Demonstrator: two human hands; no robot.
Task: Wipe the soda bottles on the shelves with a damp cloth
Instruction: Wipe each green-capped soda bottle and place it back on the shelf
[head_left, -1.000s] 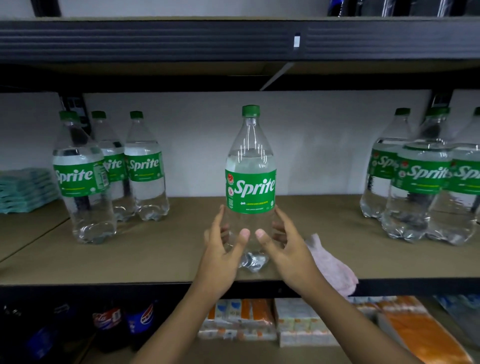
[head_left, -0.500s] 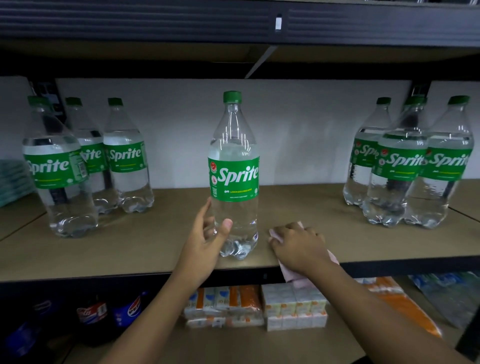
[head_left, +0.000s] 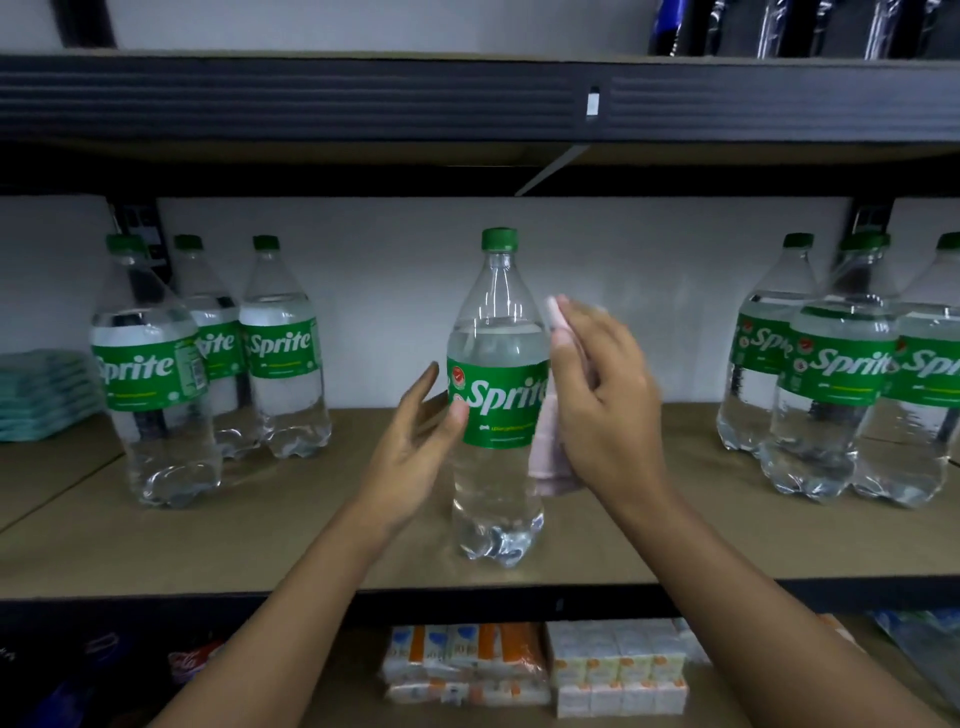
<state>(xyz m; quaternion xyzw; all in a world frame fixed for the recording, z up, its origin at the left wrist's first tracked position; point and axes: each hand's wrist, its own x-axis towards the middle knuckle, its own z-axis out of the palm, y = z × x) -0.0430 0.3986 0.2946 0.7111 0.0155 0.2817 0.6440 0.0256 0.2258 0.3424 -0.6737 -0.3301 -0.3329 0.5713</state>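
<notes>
A clear Sprite bottle (head_left: 496, 395) with a green cap and green label stands upright near the front edge of the middle shelf (head_left: 311, 551). My left hand (head_left: 415, 447) is at its left side, fingers fairly straight, thumb tip touching the label. My right hand (head_left: 602, 395) holds a pale pink cloth (head_left: 545, 457) against the bottle's right side, at shoulder and label height. The cloth hangs down below my palm.
Three Sprite bottles (head_left: 156, 384) stand at the left of the shelf and three more (head_left: 831, 384) at the right. Folded teal cloths (head_left: 41, 395) lie at the far left. Boxed packs (head_left: 519, 670) sit on the lower shelf. A dark shelf beam (head_left: 467, 98) runs overhead.
My right hand lifted the pink cloth from the shelf board up to the bottle's right side. My left hand moved up from the bottle's base to its label.
</notes>
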